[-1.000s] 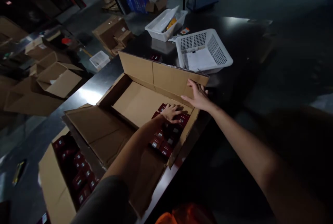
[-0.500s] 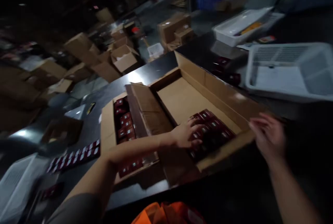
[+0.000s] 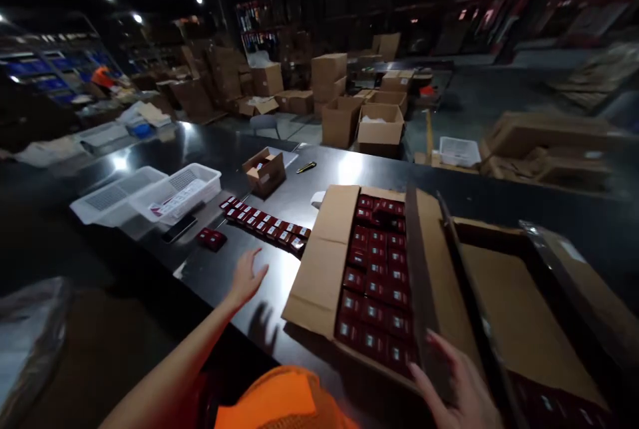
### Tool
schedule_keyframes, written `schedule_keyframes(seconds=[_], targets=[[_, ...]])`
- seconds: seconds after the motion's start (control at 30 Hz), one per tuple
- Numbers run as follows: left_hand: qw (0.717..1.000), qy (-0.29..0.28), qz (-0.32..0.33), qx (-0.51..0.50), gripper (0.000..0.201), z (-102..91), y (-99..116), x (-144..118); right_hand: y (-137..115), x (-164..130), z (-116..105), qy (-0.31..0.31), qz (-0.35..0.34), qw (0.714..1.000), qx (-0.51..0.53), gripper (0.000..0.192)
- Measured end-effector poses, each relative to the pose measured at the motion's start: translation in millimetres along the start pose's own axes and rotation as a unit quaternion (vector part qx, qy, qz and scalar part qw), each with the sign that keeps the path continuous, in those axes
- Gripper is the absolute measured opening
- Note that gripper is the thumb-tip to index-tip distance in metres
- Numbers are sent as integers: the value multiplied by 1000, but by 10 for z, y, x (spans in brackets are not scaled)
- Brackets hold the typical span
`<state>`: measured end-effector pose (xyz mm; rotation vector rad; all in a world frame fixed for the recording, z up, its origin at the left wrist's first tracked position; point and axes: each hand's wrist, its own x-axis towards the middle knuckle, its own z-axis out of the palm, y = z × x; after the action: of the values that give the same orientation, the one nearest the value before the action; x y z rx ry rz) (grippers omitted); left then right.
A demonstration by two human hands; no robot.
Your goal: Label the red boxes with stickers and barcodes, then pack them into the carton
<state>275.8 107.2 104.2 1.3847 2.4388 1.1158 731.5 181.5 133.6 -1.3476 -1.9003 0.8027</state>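
Observation:
My left hand hovers over the metal table, fingers spread and holding nothing. Just beyond it runs a double row of small dark red boxes with white labels on top. A pair of similar boxes lies to the left. Packed rows of dark red boxes fill much of an open carton on my right. At that carton's near right corner is my right hand, thumb and fingers apart near the flap; whether it touches the cardboard I cannot tell.
A second open carton stands at the right, with red boxes at its near end. White plastic baskets, a black phone-like slab, a small brown box and a yellow cutter lie on the table. Cartons stand beyond.
The view has swung left. My left hand has left the red boxes in the right-hand carton and is now above the table. My right hand is now by the left-hand carton's near corner.

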Motion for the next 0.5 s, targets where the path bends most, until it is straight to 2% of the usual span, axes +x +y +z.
schedule_keyframes(seconds=[0.1, 0.17, 0.27, 0.37, 0.43, 0.5], targets=[[994, 17, -109, 25, 47, -433, -949, 301, -801, 365, 894, -170, -26, 985, -3, 52], [980, 29, -191, 54, 50, -689, -1504, 600, -1165, 603, 1470, -264, -12, 965, 8, 56], [949, 36, -299, 97, 56, -976, -2180, 1066, -1479, 886, 2213, -308, 18, 951, 23, 61], [926, 19, -355, 124, 73, -1080, -2617, 1376, -1615, 1052, 2736, -318, 52, 946, 37, 63], [926, -5, -352, 136, 97, -1031, -2769, 1465, -1632, 1117, 2957, -330, 78, 940, 43, 63], [931, -30, -332, 147, 118, -919, -2833, 1488, -1599, 1169, 3103, -338, 102, 935, 43, 62]])
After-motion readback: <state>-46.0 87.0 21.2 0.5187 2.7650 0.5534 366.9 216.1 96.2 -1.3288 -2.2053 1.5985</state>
